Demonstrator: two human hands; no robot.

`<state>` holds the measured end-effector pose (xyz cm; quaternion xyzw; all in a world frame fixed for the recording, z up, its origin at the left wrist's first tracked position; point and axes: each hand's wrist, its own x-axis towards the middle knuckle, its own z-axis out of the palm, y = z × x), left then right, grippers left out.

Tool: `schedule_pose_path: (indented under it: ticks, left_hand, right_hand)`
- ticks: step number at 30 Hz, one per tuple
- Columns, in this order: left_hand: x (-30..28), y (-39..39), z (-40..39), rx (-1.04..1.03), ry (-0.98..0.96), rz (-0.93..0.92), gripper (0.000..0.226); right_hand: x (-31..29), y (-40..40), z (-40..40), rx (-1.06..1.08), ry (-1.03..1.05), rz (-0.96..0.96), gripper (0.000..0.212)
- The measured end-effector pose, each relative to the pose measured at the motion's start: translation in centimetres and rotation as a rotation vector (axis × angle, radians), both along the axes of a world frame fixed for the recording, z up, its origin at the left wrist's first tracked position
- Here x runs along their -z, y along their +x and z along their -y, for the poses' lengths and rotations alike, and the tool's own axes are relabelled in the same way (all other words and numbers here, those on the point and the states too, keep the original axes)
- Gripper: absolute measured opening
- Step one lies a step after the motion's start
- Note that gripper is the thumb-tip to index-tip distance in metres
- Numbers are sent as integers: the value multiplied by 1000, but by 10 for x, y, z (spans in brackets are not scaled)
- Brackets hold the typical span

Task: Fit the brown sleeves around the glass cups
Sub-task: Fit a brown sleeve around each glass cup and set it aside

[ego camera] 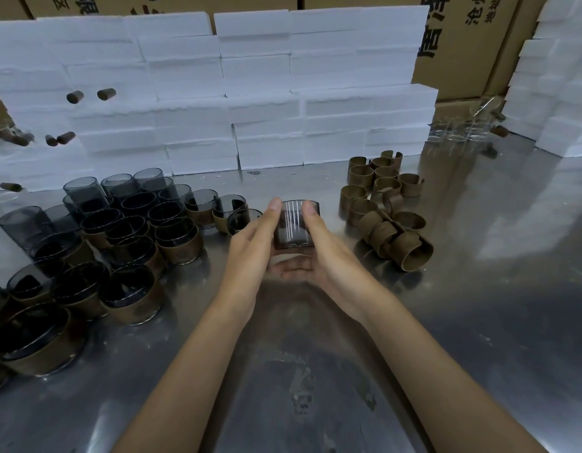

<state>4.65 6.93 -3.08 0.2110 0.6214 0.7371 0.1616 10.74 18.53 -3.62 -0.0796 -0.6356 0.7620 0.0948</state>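
Note:
A dark glass cup [294,223] is held just above the steel table [479,322] at the centre, between my two hands. My left hand [253,243] grips its left side, thumb up at the rim. My right hand [325,246] grips its right side, thumb likewise near the rim. Its lower part looks brown, as if a sleeve sits around it; I cannot tell how far. A heap of loose brown sleeves [384,207] lies to the right. Several dark cups wearing brown sleeves [126,256] crowd the left of the table.
A wall of white foam blocks [256,93] runs along the back, with more stacked at the right [561,93]. Clear glass cups [463,129] stand at the back right. Cardboard boxes [463,44] rise behind. Small brown corks [106,94] stick in the foam at left.

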Motion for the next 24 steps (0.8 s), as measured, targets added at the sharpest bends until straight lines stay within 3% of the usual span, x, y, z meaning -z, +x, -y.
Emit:
schedule_pose_path:
  ticks: [3,7,12,15,17,21,24]
  left_hand:
    - [-2,0,-1,-36,-46,48,50]
    - [-6,-1,0,-41,-21,105,57]
    - [-5,-3,5,19,49,7,45]
    - [-3,-4,7,54,26,-95,45]
    - [0,-4,7,61,3,-135,47]
    - [2,-2,4,-1,-40,-164,46]
    - [2,-2,3,-127,-15,-163,34]
  right_hand:
    - [2,-1,0,-26,14,-38,91]
    - [6,0,1,41,41,-105,49]
    - [6,1,-4,55,-117,-144,65]
    - [1,4,-5,58,-287,-95,49]
    - [2,4,-7,90,-350,-72,51]
    - [4,1,-7,98,-292,-52,61]
    - [5,2,-2,60,-205,-41,54]
